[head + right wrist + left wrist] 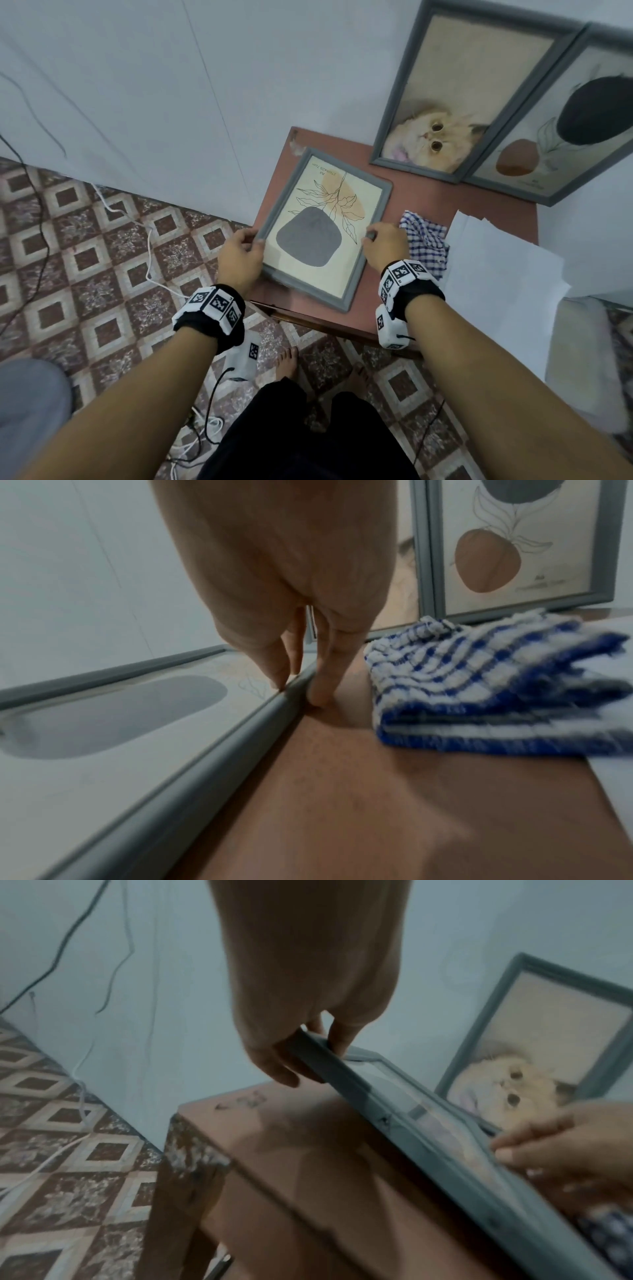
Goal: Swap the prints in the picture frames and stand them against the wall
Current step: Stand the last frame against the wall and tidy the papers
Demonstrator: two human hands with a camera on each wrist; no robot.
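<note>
Three grey picture frames total, all on or over the brown table (428, 202). Landmark: the table.

Frame with leaf print (325, 228): over the table's left half, face up, left edge raised off the tabletop per the left wrist view. Print shows a grey blob, a peach blob and line-drawn leaves. Small writing at its far corner, looks like "A4" plus a size line; not legible enough to confirm.

Left hand (241, 255): fingers curled round the frame's left edge, thumb on top. Right hand (385, 243): fingertips pinching the right rail, thumb on the outer side by the tabletop.

Cat frame (455, 99): at the table's back edge, leaning on the wall (171, 85). One fluffy pale cat print, no text.

Abstract frame (561, 130): just right of the cat frame, touching it, also leaning on the wall. Black and rust-orange shapes plus leaf outline. Two small text lines at the bottom, unreadable.

One blue-white checked cloth (424, 240) on the table, just right of the right hand. White paper sheets (496, 267) at the table's right edge, overlapping; count unclear.

Wrist bands carry square black-white marker tags.
</note>
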